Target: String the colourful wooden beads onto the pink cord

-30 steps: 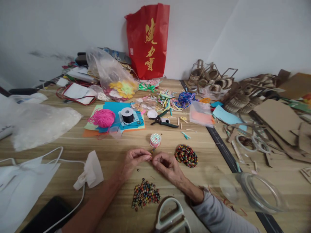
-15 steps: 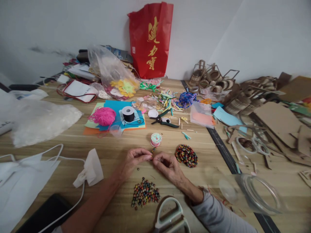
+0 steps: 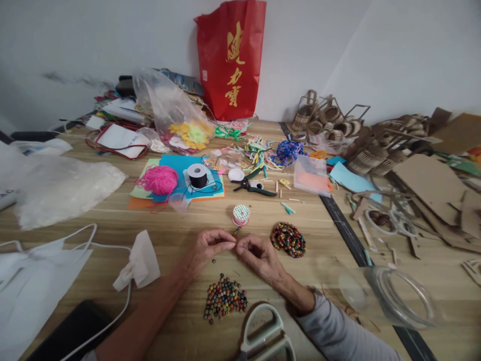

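Thumb and fingers of my left hand (image 3: 211, 246) are pinched together on a short strand of beads (image 3: 237, 231) that runs up toward a small spool with a shiny dotted top (image 3: 241, 213). Close against its fingertips, my right hand (image 3: 258, 254) is also closed in a pinch; what lies between those fingers is too small to make out. Below the hands is a pile of loose multicoloured beads (image 3: 225, 299), with a single dark bead (image 3: 214, 261) apart from it. A coiled heap of strung beads (image 3: 288, 239) rests to the right of my right hand.
Scissors with pale handles (image 3: 265, 328) lie at the front edge. Farther back are pink yarn (image 3: 161, 180), a black thread spool (image 3: 198, 176) and green-handled pruners (image 3: 255, 186). A white cable (image 3: 130, 291) crosses the left side. Clear tubing (image 3: 408, 296) lies right.
Both hands stay pinched together in nearly the same place. The whole view has shifted slightly; nothing on the table has visibly moved.
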`<state>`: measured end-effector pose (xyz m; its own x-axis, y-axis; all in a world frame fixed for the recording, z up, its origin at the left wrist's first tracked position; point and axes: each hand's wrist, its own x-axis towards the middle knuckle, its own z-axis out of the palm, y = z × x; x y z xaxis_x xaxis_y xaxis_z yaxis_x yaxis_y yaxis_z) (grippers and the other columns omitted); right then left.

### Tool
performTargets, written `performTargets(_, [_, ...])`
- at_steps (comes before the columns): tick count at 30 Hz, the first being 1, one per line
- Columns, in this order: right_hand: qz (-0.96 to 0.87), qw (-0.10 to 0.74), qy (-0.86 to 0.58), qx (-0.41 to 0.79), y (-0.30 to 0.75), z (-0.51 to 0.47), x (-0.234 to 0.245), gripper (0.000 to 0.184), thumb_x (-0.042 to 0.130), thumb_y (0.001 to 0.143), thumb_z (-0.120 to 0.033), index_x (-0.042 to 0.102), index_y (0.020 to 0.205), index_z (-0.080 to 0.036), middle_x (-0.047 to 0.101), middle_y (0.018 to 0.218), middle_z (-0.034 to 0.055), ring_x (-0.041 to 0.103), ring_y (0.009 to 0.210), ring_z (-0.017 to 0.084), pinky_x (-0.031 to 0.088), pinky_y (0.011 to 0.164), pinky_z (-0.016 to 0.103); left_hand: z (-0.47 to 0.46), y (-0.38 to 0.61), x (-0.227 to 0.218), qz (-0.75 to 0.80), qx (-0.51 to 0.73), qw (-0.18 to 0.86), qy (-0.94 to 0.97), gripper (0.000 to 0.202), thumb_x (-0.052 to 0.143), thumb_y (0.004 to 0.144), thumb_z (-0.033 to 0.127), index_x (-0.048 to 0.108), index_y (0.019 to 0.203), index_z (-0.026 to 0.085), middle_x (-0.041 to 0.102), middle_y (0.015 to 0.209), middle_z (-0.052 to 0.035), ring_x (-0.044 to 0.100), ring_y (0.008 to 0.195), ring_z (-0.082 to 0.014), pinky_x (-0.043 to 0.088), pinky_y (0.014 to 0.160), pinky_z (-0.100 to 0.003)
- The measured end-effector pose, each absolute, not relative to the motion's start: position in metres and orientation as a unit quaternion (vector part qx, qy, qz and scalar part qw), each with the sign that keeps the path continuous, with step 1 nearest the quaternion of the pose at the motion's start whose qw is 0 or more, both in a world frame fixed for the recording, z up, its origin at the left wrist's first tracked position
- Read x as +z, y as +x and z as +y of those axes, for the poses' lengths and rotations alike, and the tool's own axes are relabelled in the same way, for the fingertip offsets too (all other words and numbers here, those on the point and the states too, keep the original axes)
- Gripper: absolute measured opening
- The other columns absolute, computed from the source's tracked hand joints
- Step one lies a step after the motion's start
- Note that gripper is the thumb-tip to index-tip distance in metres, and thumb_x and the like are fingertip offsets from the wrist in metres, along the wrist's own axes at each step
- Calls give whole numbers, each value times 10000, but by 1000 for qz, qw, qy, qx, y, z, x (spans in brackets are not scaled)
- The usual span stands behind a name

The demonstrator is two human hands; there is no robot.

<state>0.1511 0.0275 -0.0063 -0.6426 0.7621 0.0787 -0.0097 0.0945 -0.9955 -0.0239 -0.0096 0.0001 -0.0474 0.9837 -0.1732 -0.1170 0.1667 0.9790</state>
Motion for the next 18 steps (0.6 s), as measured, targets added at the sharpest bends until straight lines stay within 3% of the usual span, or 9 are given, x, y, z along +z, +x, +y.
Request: performTargets(18, [-683, 316, -286, 594, 150, 28, -8, 283, 586, 850, -414, 593, 758, -146, 514, 640, -4, 435, 577, 101, 346, 524, 216, -11, -23, 1, 504, 494, 556, 439, 149, 770, 627, 290, 697, 627, 160, 668, 654, -13, 577, 646, -144, 448, 635, -240])
